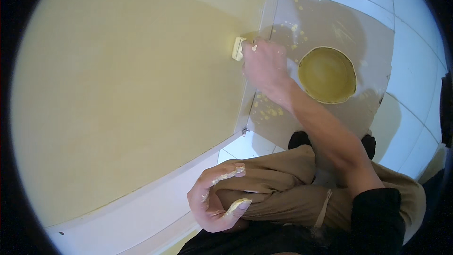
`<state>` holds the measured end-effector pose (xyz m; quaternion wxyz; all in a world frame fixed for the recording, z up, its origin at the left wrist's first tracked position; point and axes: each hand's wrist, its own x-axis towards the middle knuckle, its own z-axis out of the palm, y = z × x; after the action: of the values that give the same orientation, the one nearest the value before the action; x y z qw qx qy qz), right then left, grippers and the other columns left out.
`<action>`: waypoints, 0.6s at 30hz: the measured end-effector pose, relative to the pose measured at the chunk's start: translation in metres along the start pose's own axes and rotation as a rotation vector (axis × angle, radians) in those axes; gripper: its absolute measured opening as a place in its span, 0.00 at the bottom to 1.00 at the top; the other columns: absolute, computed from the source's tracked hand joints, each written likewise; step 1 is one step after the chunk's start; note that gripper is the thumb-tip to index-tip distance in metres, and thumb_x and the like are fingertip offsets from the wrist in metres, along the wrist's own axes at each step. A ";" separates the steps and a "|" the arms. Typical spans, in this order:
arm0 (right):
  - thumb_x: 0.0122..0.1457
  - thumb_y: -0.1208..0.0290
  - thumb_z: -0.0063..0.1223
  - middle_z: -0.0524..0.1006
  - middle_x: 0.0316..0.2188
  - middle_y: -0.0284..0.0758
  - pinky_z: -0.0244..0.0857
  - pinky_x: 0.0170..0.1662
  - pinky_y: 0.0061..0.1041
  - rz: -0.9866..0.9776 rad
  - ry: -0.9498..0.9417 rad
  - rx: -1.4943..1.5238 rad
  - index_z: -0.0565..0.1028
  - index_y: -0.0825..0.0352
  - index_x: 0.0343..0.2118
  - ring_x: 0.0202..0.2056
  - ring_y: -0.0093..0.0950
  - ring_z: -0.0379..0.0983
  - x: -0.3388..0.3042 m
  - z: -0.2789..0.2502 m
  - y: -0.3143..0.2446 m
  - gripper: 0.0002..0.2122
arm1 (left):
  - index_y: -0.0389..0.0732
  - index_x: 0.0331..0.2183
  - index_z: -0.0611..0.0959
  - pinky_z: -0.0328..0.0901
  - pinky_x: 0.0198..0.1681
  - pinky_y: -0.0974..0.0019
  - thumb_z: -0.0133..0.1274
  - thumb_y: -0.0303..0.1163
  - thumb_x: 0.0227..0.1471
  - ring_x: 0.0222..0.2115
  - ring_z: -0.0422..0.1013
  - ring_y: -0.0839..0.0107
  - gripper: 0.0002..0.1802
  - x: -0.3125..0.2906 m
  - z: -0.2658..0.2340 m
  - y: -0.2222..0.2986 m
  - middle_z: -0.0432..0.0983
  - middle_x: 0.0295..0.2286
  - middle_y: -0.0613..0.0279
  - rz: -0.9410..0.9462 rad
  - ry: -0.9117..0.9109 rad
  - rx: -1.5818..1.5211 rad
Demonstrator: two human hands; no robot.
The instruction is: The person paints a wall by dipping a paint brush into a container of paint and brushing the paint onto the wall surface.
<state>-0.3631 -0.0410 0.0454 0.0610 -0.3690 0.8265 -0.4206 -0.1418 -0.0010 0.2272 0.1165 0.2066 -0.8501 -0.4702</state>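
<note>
Reaching with right forearm (325, 123) from black sleeve (377, 217) at lower right, diagonally up and leftward over brown sheet (311, 14). Gripping pale block (237, 49) in right hand (266, 63), back of hand turned up toward camera, fingers bent in at block's right side. Cannot tell exact finger placement, partly hidden beneath the hand. Holding block at yellow panel (141, 89), just beside its right edge; appears to touch the surface. Marked with a pale paint blob near the knuckles.

Holding left hand (205, 210) close to the body, in front of brown trousers (278, 198), well apart from block. Curled into a C opening to the right, thumb and fingertips parted wide, with trousers visible through the gap. Smeared with pale yellow paint along inner fingers and thumb.

Resting on sheet, to the right of right hand: round bowl (325, 47) containing dull yellow liquid (328, 75). Spattered with yellow drops on sheet, both above and below right hand. Seen beyond sheet: white tiles (406, 66).
</note>
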 end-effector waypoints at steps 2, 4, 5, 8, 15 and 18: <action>0.47 0.76 0.58 0.79 0.26 0.46 0.71 0.31 0.42 -0.044 0.033 0.072 0.79 0.70 0.29 0.29 0.45 0.79 0.007 -0.017 -0.013 0.06 | 0.27 0.50 0.73 0.68 0.51 0.53 0.66 0.32 0.47 0.43 0.75 0.55 0.32 0.000 -0.002 0.000 0.77 0.42 0.44 0.005 0.000 0.008; 0.48 0.74 0.59 0.79 0.27 0.46 0.71 0.31 0.42 -0.082 0.061 0.130 0.80 0.69 0.31 0.29 0.46 0.78 0.012 -0.042 -0.026 0.07 | 0.27 0.50 0.73 0.68 0.51 0.53 0.66 0.31 0.46 0.43 0.75 0.55 0.31 0.000 -0.002 0.000 0.77 0.42 0.44 -0.013 -0.003 0.012; 0.48 0.74 0.59 0.78 0.25 0.46 0.70 0.30 0.43 -0.084 0.132 0.159 0.80 0.68 0.30 0.28 0.46 0.77 0.016 -0.055 -0.036 0.06 | 0.27 0.50 0.74 0.68 0.52 0.53 0.66 0.29 0.46 0.44 0.75 0.56 0.31 0.001 -0.002 0.000 0.77 0.42 0.44 -0.043 -0.012 0.008; 0.50 0.73 0.59 0.77 0.22 0.45 0.68 0.29 0.43 -0.143 0.297 0.221 0.80 0.66 0.30 0.26 0.46 0.76 0.038 -0.096 -0.057 0.05 | 0.29 0.49 0.78 0.69 0.51 0.61 0.68 0.21 0.42 0.44 0.77 0.61 0.30 0.006 0.002 0.007 0.79 0.44 0.44 -0.045 0.017 -0.020; 0.43 0.72 0.57 0.78 0.20 0.51 0.74 0.32 0.43 -0.277 0.418 0.385 0.81 0.70 0.25 0.26 0.49 0.79 0.059 -0.157 -0.097 0.07 | 0.31 0.49 0.79 0.70 0.49 0.64 0.68 0.20 0.43 0.42 0.77 0.65 0.29 -0.006 0.005 0.009 0.80 0.44 0.47 -0.086 0.066 0.052; 0.52 0.72 0.59 0.77 0.22 0.46 0.67 0.30 0.44 -0.240 0.304 0.399 0.82 0.66 0.33 0.27 0.49 0.75 0.056 -0.148 -0.103 0.07 | 0.31 0.49 0.79 0.70 0.49 0.64 0.68 0.20 0.43 0.42 0.77 0.65 0.29 -0.007 0.005 0.013 0.80 0.44 0.49 -0.121 0.092 0.051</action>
<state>-0.4063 -0.0205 0.2280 -0.0426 -0.3774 0.6776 -0.6298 -0.1412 0.0125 0.2356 0.1215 0.2819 -0.8415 -0.4445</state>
